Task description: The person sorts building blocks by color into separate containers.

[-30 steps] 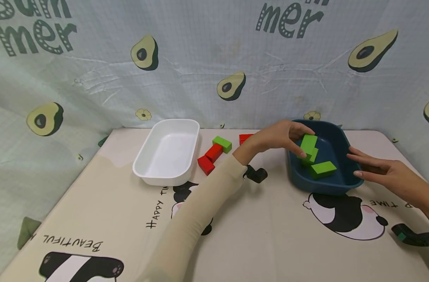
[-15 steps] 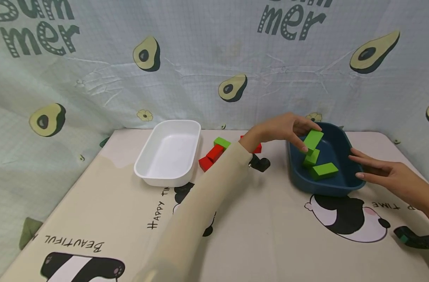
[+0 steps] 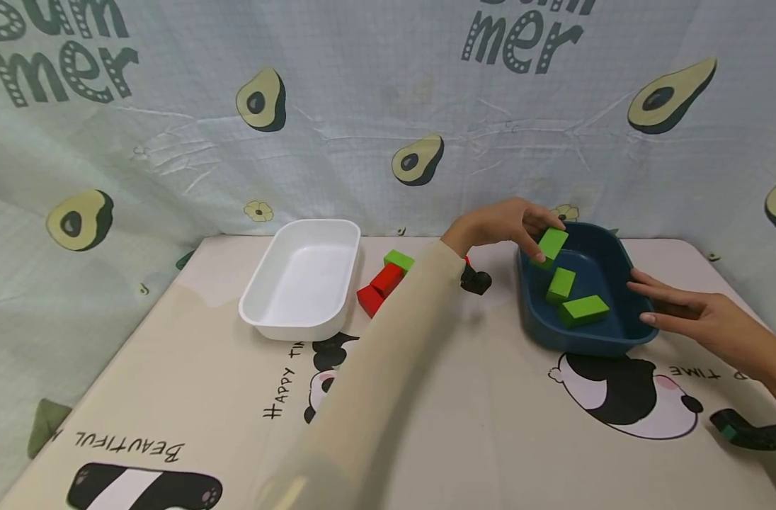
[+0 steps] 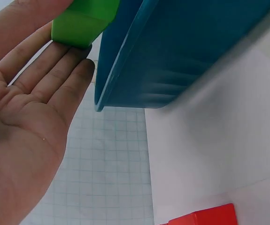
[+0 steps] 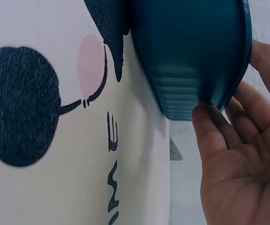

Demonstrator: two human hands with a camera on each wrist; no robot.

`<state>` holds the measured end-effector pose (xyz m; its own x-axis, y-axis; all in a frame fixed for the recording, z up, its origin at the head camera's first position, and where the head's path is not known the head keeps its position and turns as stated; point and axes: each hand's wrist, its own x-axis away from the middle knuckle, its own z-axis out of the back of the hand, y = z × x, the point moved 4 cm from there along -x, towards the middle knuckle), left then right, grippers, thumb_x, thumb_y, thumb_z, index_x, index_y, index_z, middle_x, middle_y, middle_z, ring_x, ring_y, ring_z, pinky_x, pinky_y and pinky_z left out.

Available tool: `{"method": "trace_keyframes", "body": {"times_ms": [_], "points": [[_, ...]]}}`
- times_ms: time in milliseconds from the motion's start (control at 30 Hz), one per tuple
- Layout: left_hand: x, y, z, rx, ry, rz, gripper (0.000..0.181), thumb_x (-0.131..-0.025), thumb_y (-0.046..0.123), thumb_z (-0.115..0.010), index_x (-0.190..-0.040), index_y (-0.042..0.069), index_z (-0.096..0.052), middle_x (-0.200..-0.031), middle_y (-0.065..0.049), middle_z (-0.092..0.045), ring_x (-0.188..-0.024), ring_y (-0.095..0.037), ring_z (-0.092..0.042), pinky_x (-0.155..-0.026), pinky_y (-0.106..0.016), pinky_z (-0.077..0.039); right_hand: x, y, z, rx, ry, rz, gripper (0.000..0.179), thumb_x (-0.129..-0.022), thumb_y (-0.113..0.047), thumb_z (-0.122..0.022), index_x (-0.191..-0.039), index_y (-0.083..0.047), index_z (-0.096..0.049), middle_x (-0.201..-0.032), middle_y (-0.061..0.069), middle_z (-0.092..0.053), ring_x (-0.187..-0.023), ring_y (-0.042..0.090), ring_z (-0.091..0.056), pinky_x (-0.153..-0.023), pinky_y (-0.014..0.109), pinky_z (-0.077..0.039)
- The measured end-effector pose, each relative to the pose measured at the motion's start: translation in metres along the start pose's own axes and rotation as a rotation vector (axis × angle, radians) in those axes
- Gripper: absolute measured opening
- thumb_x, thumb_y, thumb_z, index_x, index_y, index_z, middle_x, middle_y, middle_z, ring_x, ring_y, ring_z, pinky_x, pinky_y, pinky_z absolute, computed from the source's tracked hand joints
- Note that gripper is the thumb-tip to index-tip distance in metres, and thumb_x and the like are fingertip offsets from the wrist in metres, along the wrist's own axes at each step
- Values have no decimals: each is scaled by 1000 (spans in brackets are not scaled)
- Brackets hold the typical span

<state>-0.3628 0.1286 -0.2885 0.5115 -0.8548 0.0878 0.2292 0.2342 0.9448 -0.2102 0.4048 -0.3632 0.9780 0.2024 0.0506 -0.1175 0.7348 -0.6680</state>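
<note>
The left hand (image 3: 505,223) pinches a green block (image 3: 553,244) between thumb and fingers over the left side of the tub (image 3: 579,345), the block cropped in the left wrist view; two more blocks (image 3: 583,312) lie inside. The right hand (image 3: 694,312) rests loosely extended fingers against the tub's right end, its forearm cut off. A sleeve (image 3: 375,382) covers part of a panda print (image 3: 319,384), and a red block (image 4: 214,216) is cut by the left wrist view's lower edge.

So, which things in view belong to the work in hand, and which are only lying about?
Likely in the job:
green rectangular block, pinched by the left grip
blue rectangular tray, touched by the right grip
two green blocks inside it

Probably lying about:
white rectangular tray
red rectangular blocks
another green block beside them
</note>
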Motion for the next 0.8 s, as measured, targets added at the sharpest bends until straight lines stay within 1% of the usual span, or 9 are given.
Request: {"method": "trace_keyframes", "body": {"times_ms": [67,133,200,333,433,533,600,700,800], "points": [[-3,-1,1,-2,-1,9,63,-82,-9,-80,-140,2,-59,-147,-8,-56,-125,-12,-57,-94,-20,-53,0,-1,0,-16,-4,1,61,-105,-34,-57,-160,-18,-33,-162,-29,-13,-127,-25,-15,-123,53,-22],[-4,-2,2,-8,-5,15,62,-82,-9,-79,-139,2,-59,-147,-8,-56,-125,-13,-56,-94,-21,-54,0,-2,1,-13,-7,3,61,-105,-33,-57,-160,-19,-33,-161,-29,-13,-127,-25,-16,-123,53,-25],[-6,-2,2,-16,-10,18,62,-82,-9,-79,-139,2,-59,-147,-8,-56,-126,-14,-56,-93,-21,-54,0,-3,1,8,-5,9,61,-105,-34,-58,-160,-19,-34,-161,-29,-14,-126,-25,-17,-119,23,-30],[-7,1,4,-51,-2,25,63,-82,-8,-79,-141,2,-59,-149,-8,-54,-130,-15,-54,-94,-19,-52,-2,-5,3,36,-4,13,62,-105,-35,-59,-160,-22,-34,-162,-28,-14,-124,-26,-18,-120,40,-35],[-6,4,5,-74,17,47,64,-83,-7,-79,-142,1,-58,-150,-7,-54,-130,-14,-54,-94,-17,-51,-3,-7,5,47,-7,10,62,-104,-35,-59,-159,-24,-35,-162,-27,-15,-123,-27,-19,-119,39,-36],[-7,6,5,-105,39,75,64,-83,-5,-80,-143,3,-57,-150,-5,-54,-129,-13,-54,-94,-15,-49,-4,-7,6,70,-8,5,61,-104,-36,-59,-159,-26,-36,-163,-26,-17,-123,-27,-20,-96,0,-32],[-10,7,4,-102,57,94,65,-83,-5,-80,-143,4,-58,-149,-4,-55,-128,-13,-54,-94,-15,-49,-3,-7,7,72,-9,5,61,-104,-36,-59,-159,-25,-36,-163,-26,-17,-124,-27,-20,-85,-5,-28],[-17,3,1,-90,76,122,64,-81,-3,-82,-141,6,-60,-146,-3,-58,-125,-11,-55,-92,-15,-50,-3,-6,6,65,-16,-1,61,-104,-37,-58,-160,-24,-34,-163,-27,-15,-124,-26,-19,-106,11,-37],[-23,1,-3,-66,76,140,64,-81,-5,-83,-140,5,-60,-144,-4,-59,-123,-12,-56,-92,-15,-50,-1,-5,6,47,-24,-8,62,-105,-37,-58,-160,-23,-33,-162,-28,-13,-124,-26,-17,-115,54,-38]]}}
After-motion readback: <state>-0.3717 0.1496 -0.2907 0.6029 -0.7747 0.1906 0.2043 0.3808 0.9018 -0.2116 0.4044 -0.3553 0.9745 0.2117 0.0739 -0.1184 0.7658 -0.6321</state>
